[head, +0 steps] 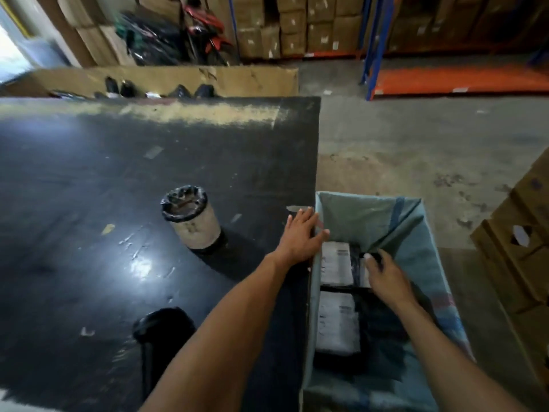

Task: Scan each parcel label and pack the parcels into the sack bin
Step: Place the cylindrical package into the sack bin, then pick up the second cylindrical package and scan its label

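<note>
The sack bin (427,233), lined with a pale green sack, stands at the table's right edge. Inside lie black parcels with white labels, one at the back (335,263) and one nearer me (337,322). My right hand (386,278) reaches down into the bin and its fingers curl on the edge of a black parcel (375,258) at the back. My left hand (300,233) rests flat, fingers straight, on the table corner against the bin's rim. A black handheld scanner (160,325) lies on the table near me.
A black table (118,173) fills the left. A white cylinder (190,218) with a black-lined top stands on it. A long cardboard box (178,78) with dark items lies behind. Stacked cartons (523,248) stand right; shelving with boxes (297,25) is at the back.
</note>
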Motion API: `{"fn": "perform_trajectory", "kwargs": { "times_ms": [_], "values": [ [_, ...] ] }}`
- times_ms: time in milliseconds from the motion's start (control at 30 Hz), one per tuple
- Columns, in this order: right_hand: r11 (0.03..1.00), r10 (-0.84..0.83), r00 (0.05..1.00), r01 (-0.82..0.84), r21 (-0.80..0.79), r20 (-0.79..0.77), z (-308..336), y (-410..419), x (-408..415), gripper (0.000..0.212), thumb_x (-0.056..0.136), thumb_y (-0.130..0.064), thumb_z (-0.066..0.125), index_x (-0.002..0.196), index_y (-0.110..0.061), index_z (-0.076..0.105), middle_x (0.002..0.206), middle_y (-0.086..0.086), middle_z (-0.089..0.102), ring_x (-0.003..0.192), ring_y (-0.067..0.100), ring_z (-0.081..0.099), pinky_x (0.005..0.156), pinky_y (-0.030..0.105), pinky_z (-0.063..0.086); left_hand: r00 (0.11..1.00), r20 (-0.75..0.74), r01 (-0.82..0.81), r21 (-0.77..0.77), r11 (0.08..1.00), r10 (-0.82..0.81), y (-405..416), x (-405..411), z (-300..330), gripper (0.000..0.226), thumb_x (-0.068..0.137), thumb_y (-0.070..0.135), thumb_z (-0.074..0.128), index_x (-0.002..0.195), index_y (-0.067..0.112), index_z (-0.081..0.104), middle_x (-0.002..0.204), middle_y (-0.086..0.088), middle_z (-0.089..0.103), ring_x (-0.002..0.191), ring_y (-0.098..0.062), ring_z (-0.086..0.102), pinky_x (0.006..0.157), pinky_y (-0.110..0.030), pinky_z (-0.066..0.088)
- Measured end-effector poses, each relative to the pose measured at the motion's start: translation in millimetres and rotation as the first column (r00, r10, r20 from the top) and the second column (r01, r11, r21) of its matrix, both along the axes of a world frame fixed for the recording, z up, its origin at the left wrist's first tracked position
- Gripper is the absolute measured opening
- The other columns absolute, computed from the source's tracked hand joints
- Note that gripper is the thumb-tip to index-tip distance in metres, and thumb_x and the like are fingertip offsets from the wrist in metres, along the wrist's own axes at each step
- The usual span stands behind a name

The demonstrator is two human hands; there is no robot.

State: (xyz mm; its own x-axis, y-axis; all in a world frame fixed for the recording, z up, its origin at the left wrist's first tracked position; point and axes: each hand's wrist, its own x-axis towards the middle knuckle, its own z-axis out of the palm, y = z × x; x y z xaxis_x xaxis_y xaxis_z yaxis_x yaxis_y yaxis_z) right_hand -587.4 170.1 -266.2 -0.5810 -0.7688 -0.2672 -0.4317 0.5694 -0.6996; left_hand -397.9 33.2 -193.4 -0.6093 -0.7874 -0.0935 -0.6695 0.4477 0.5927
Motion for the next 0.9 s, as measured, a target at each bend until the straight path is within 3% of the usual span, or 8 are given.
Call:
{"fn": "perform_trajectory", "kwargs": {
  "times_ms": [67, 133, 333, 433, 567, 700, 800, 900],
  "values": [
    [0.999, 0.006, 1.0, -0.006, -0.054, -0.004, 27, 2, 11, 0.065, 0.107, -0.052, 0.048, 0.159, -0.014, 0.042, 0.156, 0.02, 0.052, 0.138, 0.037, 0.055, 0.11, 0.046, 0.044, 0.984, -0.179, 0.017, 0.021, 1.0, -0.013, 1, 19, 19, 0.03, 0.097, 0.03, 0.059, 0.121, 0.015, 0.069, 0.124, -0.006, 0.068, 0.114, -0.018, 0.062, 0.099, -0.033, 0.047],
    [0.994, 0.002, 1.0, -0.001, -0.109, 0.003, 54, 4, 29, 0.068, 0.105, -0.055, 0.051, 0.16, -0.016, 0.04, 0.156, 0.017, 0.053, 0.136, 0.034, 0.057, 0.11, 0.044, 0.045, 0.971, -0.237, 0.022, -0.079, 0.997, -0.04, 1, 43, 40, 0.027, 0.093, 0.028, 0.061, 0.116, 0.02, 0.072, 0.108, 0.0, 0.072, 0.093, -0.008, 0.065, 0.08, -0.022, 0.05],
    [0.966, 0.113, 0.994, -0.111, -0.234, -0.001, 126, -5, 124, 0.064, 0.102, -0.059, 0.055, 0.157, -0.028, 0.043, 0.138, 0.005, 0.067, 0.107, 0.016, 0.061, 0.092, 0.034, 0.045, 0.985, -0.11, 0.056, -0.513, 0.857, -0.13, -19, 129, 108, 0.038, 0.092, 0.029, 0.064, 0.128, 0.017, 0.066, 0.105, -0.005, 0.066, 0.1, -0.025, 0.063, 0.086, -0.04, 0.052],
    [0.95, 0.232, 0.973, -0.227, -0.215, -0.006, 145, -4, 186, 0.062, 0.1, -0.062, 0.056, 0.154, -0.035, 0.045, 0.128, -0.001, 0.069, 0.119, 0.02, 0.063, 0.097, 0.034, 0.044, 0.986, 0.116, 0.165, -0.655, 0.737, -0.118, -30, 181, 126, 0.05, 0.093, 0.04, 0.063, 0.139, 0.021, 0.059, 0.111, -0.008, 0.061, 0.105, -0.028, 0.058, 0.089, -0.04, 0.045],
    [0.912, 0.398, 0.917, -0.392, -0.117, 0.032, 151, 4, 266, 0.072, 0.095, -0.073, 0.054, 0.157, -0.038, 0.04, 0.136, 0.005, 0.068, 0.129, 0.024, 0.062, 0.101, 0.033, 0.045, 0.929, 0.369, 0.259, -0.559, 0.787, -0.043, -39, 233, 128, 0.071, 0.091, 0.058, 0.058, 0.155, 0.035, 0.036, 0.131, -0.011, 0.053, 0.121, -0.031, 0.05, 0.102, -0.041, 0.04],
    [0.859, 0.509, 0.859, -0.511, 0.03, 0.057, 145, 15, 332, 0.088, 0.082, -0.089, 0.045, 0.157, -0.044, 0.033, 0.141, 0.009, 0.063, 0.132, 0.029, 0.06, 0.108, 0.041, 0.048, 0.814, 0.565, 0.432, -0.437, 0.789, -0.133, -39, 255, 119, 0.074, 0.094, 0.041, 0.06, 0.16, 0.035, 0.025, 0.152, -0.008, 0.046, 0.137, -0.03, 0.045, 0.113, -0.04, 0.033],
    [0.847, 0.515, 0.854, -0.521, 0.105, 0.082, 140, 21, 365, 0.097, 0.077, -0.095, 0.041, 0.159, -0.044, 0.03, 0.155, 0.014, 0.053, 0.138, 0.035, 0.055, 0.106, 0.042, 0.046, 0.824, 0.545, 0.426, -0.413, 0.805, -0.157, -36, 266, 118, 0.076, 0.092, 0.018, 0.06, 0.159, 0.034, 0.028, 0.155, -0.008, 0.044, 0.138, -0.031, 0.045, 0.11, -0.041, 0.038],
    [0.884, 0.446, 0.88, -0.462, 0.077, 0.163, 134, 25, 391, 0.097, 0.076, -0.093, 0.048, 0.158, -0.043, 0.031, 0.154, 0.014, 0.051, 0.132, 0.034, 0.06, 0.103, 0.04, 0.048, 0.889, 0.421, 0.346, -0.359, 0.867, -0.18, -35, 285, 116, 0.079, 0.086, 0.004, 0.064, 0.155, 0.03, 0.038, 0.154, -0.007, 0.048, 0.138, -0.029, 0.047, 0.105, -0.039, 0.041]
  ]
}}
